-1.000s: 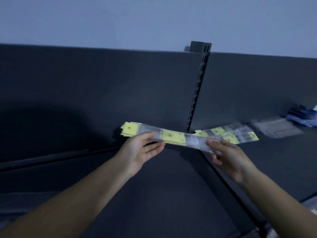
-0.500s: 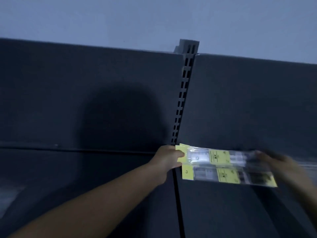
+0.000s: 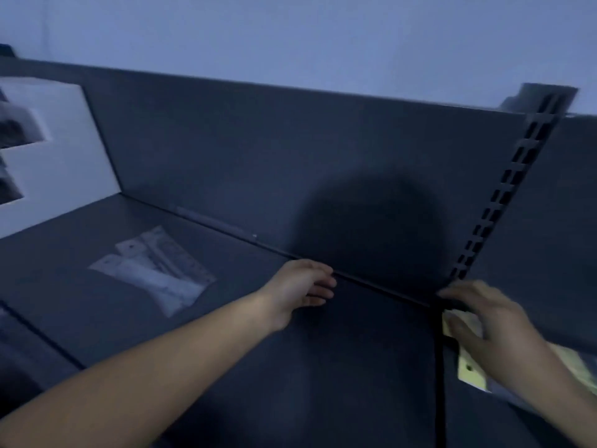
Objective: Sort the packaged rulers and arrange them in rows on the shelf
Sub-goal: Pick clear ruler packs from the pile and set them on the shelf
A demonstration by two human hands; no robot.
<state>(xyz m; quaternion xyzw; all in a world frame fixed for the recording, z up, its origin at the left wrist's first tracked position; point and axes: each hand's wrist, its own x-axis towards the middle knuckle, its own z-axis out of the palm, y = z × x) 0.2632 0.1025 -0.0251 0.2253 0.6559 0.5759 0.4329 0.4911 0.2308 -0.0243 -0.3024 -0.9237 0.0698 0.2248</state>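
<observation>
Shows a white foam block (image 3: 64,150) with dark cut-outs far left of the slotted upright post (image 3: 504,202), a dark back panel (image 3: 258,156) reaching leftward from that post, a pale wall (image 3: 290,37) above it.

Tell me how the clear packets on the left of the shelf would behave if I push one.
The clear packets lie flat and thin, so each is probably light. Their film looks glossy, so one would likely slide on the smooth shelf rather than tip. They overlap, so pushing one may drag its neighbours.
</observation>
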